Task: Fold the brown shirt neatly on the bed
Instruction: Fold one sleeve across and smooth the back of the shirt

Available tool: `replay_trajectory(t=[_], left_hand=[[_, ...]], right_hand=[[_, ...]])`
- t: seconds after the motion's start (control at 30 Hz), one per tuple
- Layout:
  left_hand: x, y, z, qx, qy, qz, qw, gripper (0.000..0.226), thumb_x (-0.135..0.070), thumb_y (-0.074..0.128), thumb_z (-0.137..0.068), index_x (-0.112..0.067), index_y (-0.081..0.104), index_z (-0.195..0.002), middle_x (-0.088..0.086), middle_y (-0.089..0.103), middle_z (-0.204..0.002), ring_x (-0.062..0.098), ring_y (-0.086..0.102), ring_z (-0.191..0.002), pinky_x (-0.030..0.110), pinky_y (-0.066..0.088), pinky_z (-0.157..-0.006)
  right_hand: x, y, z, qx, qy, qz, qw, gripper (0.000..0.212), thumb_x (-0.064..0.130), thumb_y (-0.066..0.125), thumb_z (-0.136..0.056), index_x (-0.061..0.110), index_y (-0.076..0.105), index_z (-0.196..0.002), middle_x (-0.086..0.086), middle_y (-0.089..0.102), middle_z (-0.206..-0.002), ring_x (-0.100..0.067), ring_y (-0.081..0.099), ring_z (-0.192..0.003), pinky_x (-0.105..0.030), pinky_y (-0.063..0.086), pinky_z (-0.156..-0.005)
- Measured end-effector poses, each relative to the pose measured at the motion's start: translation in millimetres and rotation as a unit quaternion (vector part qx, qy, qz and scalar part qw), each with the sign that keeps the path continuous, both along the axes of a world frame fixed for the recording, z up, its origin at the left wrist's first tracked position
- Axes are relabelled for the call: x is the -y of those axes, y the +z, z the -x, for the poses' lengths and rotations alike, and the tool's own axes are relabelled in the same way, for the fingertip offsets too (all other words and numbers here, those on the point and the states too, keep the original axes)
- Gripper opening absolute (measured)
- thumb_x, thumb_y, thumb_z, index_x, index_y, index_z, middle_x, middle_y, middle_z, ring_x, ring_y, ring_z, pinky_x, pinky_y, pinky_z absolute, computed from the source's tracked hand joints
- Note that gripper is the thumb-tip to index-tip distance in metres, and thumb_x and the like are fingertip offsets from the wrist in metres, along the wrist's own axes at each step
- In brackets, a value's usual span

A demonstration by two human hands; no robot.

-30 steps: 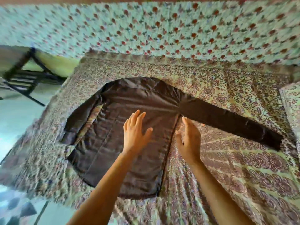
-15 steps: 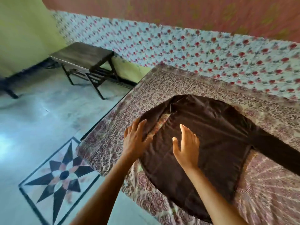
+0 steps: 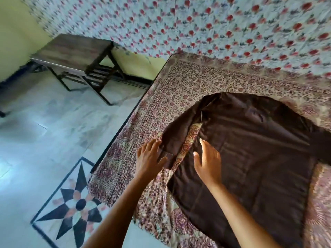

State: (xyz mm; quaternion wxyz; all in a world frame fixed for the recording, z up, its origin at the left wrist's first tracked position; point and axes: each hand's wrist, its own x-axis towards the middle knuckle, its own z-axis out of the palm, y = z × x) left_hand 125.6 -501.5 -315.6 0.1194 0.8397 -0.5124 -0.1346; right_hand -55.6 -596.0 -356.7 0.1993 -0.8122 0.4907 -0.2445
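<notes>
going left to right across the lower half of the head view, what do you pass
star floor inlay → left hand → sleeve → right hand → body of the brown shirt

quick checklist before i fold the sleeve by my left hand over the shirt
1. Shirt spread flat on the sheet: ok.
2. Right hand flat on the shirt, pinning it: ok.
3. Grip on the cuff: not ok, left hand only rests on it, fingers straight.
4. Sleeve clear of the body: ok, sheet shows between them.
5. Other sleeve laid straight: cannot tell, it leaves the frame.
</notes>
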Motion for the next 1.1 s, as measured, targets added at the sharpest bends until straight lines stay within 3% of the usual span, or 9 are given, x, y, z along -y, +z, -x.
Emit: replay_trajectory(t=[0.1,0.4,0.63,0.73,0.8,0.87,0.93,1.03,1.1], left_hand=[[23,-23,-28,-0.007,-0.014,-0.029,0.999,0.061,-0.047,0.053,-0.083,-0.026,0.039,-0.139,-0.004,0.034,-0.148,0.02,0.029,-0.137,0.039,0.021,-0.112],[75,-127,-66,-0.043,-0.118,-0.167,0.978,0.048,-0.036,0.058,-0.082,-0.026,0.047,-0.128,-0.006,0.045,-0.137,0.018,0.038,-0.125,0.038,0.031,-0.106],[81,-201,-87,-0.024,-0.285,-0.218,0.933,0.077,-0.044,0.068,-0.077,-0.029,0.031,-0.143,0.002,0.02,-0.155,0.024,0.02,-0.14,0.042,0.022,-0.112],[80,-227,-96,0.021,-0.351,-0.2,0.915,0.08,-0.048,0.074,-0.067,-0.023,0.043,-0.137,0.008,0.041,-0.145,0.027,0.042,-0.129,0.044,0.034,-0.105],[81,-235,-103,0.008,-0.362,-0.115,0.925,0.058,-0.038,0.079,-0.061,-0.017,0.063,-0.113,0.007,0.066,-0.113,0.025,0.065,-0.097,0.038,0.053,-0.081],[93,-230,-115,-0.063,-0.291,-0.019,0.955,0.029,-0.025,0.077,-0.068,-0.015,0.068,-0.094,0.002,0.07,-0.081,0.02,0.066,-0.062,0.028,0.053,-0.055],[119,-209,-135,-0.16,-0.137,0.006,0.978,0.018,-0.02,0.069,-0.081,-0.014,0.066,-0.097,-0.002,0.067,-0.073,0.013,0.059,-0.052,0.019,0.047,-0.049],[164,-187,-181,-0.297,0.097,0.09,0.946,0.025,-0.007,0.058,-0.084,-0.014,0.059,-0.108,-0.008,0.061,-0.086,0.003,0.056,-0.067,0.014,0.046,-0.055],[196,-174,-216,-0.36,0.179,0.167,0.9,0.033,-0.004,0.052,-0.083,-0.012,0.054,-0.114,-0.006,0.057,-0.094,0.008,0.055,-0.083,0.023,0.048,-0.074]], right_hand=[[17,-18,-23,0.001,0.002,-0.026,1.0,0.049,0.03,0.042,-0.086,0.003,0.052,-0.126,-0.013,0.06,-0.122,-0.029,0.059,-0.111,-0.043,0.048,-0.092],[48,-94,-66,-0.025,0.024,-0.089,0.995,0.047,0.026,0.045,-0.085,0.003,0.053,-0.125,-0.013,0.062,-0.119,-0.028,0.061,-0.107,-0.037,0.049,-0.088],[53,-151,-99,-0.051,-0.006,-0.144,0.988,0.048,0.026,0.041,-0.086,0.001,0.051,-0.125,-0.017,0.061,-0.119,-0.033,0.059,-0.107,-0.042,0.05,-0.09],[54,-171,-117,-0.051,-0.048,-0.151,0.986,0.048,0.028,0.042,-0.086,0.003,0.051,-0.126,-0.016,0.06,-0.122,-0.033,0.059,-0.108,-0.043,0.049,-0.091],[55,-178,-129,0.02,-0.131,-0.203,0.97,0.047,0.027,0.046,-0.087,0.004,0.05,-0.128,-0.015,0.059,-0.124,-0.029,0.058,-0.109,-0.039,0.046,-0.093],[63,-179,-144,0.144,-0.262,-0.275,0.914,0.042,0.023,0.047,-0.091,0.005,0.048,-0.129,-0.014,0.06,-0.121,-0.019,0.058,-0.101,-0.032,0.044,-0.092],[76,-176,-158,0.201,-0.332,-0.275,0.88,0.036,0.017,0.046,-0.094,0.004,0.049,-0.127,-0.009,0.065,-0.107,-0.005,0.055,-0.083,-0.022,0.046,-0.081],[99,-162,-184,0.206,-0.292,-0.251,0.9,0.036,0.019,0.047,-0.093,0.004,0.05,-0.126,0.005,0.061,-0.086,-0.004,0.053,-0.059,-0.007,0.038,-0.056],[123,-155,-206,0.193,-0.245,-0.258,0.915,0.034,0.015,0.048,-0.095,0.005,0.049,-0.127,-0.005,0.063,-0.106,-0.009,0.06,-0.08,-0.007,0.042,-0.066]])
